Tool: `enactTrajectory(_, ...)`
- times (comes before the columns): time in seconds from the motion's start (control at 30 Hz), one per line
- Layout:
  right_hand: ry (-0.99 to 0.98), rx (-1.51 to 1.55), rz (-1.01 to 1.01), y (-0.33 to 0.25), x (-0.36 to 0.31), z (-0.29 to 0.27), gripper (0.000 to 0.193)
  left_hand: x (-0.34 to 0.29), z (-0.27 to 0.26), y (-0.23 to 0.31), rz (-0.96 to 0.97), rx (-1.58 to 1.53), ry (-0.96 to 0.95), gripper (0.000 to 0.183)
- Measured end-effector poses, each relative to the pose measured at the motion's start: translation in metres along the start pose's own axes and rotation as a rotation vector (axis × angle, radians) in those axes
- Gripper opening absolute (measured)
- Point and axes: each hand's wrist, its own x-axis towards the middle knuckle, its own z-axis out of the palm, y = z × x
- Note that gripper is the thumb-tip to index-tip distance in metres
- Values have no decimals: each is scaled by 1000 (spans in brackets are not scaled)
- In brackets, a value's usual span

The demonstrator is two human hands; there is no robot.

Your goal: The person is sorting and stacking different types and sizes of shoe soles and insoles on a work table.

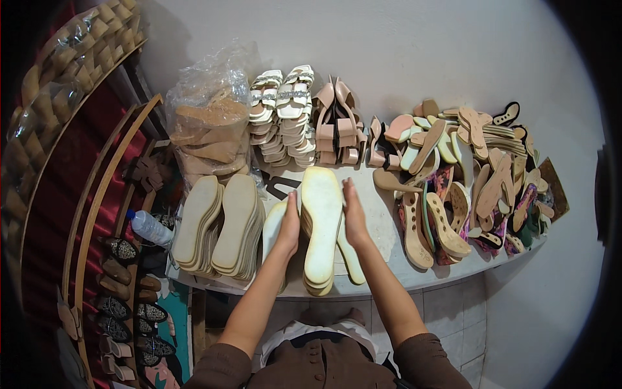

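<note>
So both hands, left hand [289, 228] and right hand [354, 215], press flat against the cream sole stack [321, 230]; behind it, a crinkly clear plastic bag [208, 110] of tan soles.

Pretty clearly a small shoemaking workshop. The white worktable [382, 227] is buried in stacks of cream insoles [217, 223], a messy heap of cut sole pieces [466, 175], rows of finished white sandals [285, 110] along the wall, plus a plastic bag of tan soles [207, 129]. More shoes sit on a rack [126, 292] at left.
</note>
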Motion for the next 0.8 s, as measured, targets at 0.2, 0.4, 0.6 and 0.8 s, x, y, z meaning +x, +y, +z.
enactTrajectory(0.2, -73, -117, -86, 14, 3, 9, 58, 6, 1, -13, -77, -27, -15, 62)
enactTrajectory(0.4, -100, -174, -126, 18, -22, -7, 57, -24, -9, -9, 20, -92, -26, 62)
enactTrajectory(0.6, -68, -236, -151, 40, -67, 6, 56, -55, -9, -35, -33, -164, -71, 60)
enactTrajectory(0.8, -64, -295, -194, 35, -70, 12, 55, -58, -8, -28, -138, -139, -173, 62)
